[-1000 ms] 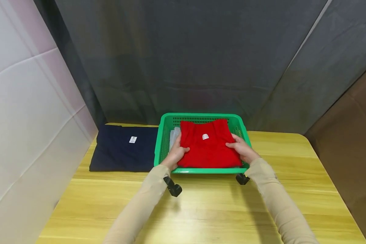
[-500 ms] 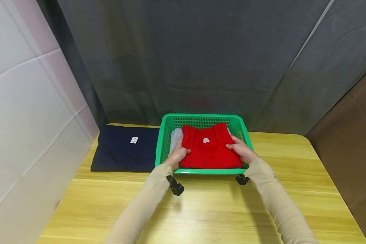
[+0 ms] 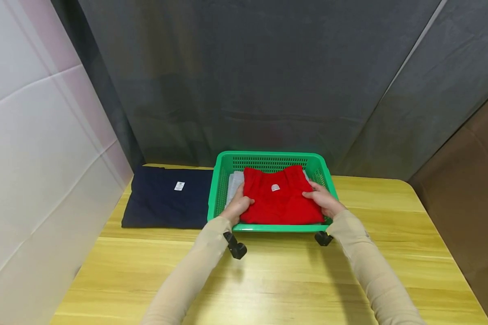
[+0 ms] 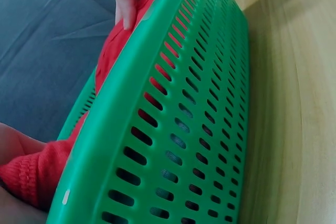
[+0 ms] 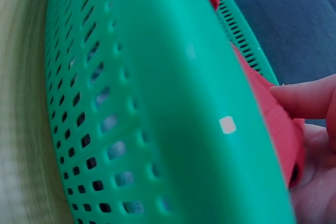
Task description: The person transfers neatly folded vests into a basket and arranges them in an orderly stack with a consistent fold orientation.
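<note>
A folded red shirt with a small white label lies in the green plastic basket. My left hand grips its left side, thumb on top and fingers under the edge. On the opposite side my right hand pinches the cloth the same way. Close behind the basket wall, the left wrist view shows the red shirt between thumb and fingers. In the right wrist view the right thumb presses on the red cloth. Light grey folded cloth shows beneath the red shirt, mostly hidden.
A folded navy shirt with a white label lies left of the basket, right against it. The wooden table ends at a dark grey curtain. White panels stand at left, a brown one at right.
The red shirt has sunk slightly lower and nearer in the basket, with both hands still gripping it. More of the grey cloth shows at its left. The head view has shifted slightly.
</note>
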Action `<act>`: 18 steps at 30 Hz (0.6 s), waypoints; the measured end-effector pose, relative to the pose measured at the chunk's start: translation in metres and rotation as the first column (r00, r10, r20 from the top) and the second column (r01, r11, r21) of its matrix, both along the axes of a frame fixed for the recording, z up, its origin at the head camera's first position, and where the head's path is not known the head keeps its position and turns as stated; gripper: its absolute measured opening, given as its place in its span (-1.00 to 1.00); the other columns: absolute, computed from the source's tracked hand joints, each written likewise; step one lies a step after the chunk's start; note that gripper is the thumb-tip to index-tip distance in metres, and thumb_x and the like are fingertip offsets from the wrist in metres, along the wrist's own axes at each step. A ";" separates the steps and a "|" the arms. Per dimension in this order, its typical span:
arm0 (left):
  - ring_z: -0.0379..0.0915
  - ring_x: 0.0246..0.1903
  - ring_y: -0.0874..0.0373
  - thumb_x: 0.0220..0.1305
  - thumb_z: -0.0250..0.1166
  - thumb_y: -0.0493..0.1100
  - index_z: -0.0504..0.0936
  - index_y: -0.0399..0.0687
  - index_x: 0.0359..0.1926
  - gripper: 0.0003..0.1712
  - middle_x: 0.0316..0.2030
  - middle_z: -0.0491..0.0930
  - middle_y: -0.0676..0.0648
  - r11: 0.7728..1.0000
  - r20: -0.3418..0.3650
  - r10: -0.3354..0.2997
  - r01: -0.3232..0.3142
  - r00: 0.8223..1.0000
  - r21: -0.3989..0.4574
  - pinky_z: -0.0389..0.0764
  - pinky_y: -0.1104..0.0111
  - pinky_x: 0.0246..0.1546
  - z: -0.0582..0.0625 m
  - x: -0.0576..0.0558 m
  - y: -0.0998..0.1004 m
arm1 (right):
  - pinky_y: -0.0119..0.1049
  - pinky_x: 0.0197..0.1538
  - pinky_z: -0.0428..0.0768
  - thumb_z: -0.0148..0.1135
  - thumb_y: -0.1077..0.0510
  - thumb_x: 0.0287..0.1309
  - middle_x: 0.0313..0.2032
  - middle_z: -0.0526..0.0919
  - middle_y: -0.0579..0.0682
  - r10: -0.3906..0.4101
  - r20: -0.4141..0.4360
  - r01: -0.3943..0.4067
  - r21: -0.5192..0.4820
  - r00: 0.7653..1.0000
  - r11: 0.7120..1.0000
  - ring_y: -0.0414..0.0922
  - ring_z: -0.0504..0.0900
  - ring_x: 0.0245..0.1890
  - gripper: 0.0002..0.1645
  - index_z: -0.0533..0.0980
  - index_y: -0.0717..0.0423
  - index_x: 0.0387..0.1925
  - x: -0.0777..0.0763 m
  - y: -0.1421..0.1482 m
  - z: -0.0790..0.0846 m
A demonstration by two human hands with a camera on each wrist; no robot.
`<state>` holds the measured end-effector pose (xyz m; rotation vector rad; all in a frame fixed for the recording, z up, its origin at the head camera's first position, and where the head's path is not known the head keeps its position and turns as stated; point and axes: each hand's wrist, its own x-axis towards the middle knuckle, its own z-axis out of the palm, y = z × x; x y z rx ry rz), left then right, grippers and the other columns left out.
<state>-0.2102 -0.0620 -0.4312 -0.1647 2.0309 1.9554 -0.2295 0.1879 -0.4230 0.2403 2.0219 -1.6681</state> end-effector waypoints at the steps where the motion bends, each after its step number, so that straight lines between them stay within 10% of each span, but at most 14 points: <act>1: 0.03 0.22 -0.14 0.10 -0.11 -0.52 -0.16 -0.09 0.41 -0.15 0.33 0.00 -0.23 1.000 0.003 0.002 -0.002 1.000 -0.005 0.17 0.08 0.20 0.000 0.000 0.000 | -0.17 0.06 0.43 -0.12 0.19 0.30 0.28 0.14 0.22 -0.006 0.001 0.006 0.000 1.000 1.000 -0.11 0.42 -0.09 -0.25 -0.19 0.07 0.40 0.000 0.000 0.000; 18: -0.04 0.27 -0.15 0.14 -0.09 -0.47 -0.13 -0.27 0.37 -0.24 0.31 0.02 -0.29 0.990 0.055 -0.008 0.015 0.998 -0.138 0.06 0.08 0.28 0.009 0.003 0.003 | -0.18 0.07 0.47 -0.07 0.26 0.27 0.26 0.11 0.25 -0.019 0.014 0.020 -0.070 1.000 0.997 -0.12 0.39 -0.08 -0.25 -0.15 0.14 0.38 0.006 0.013 0.001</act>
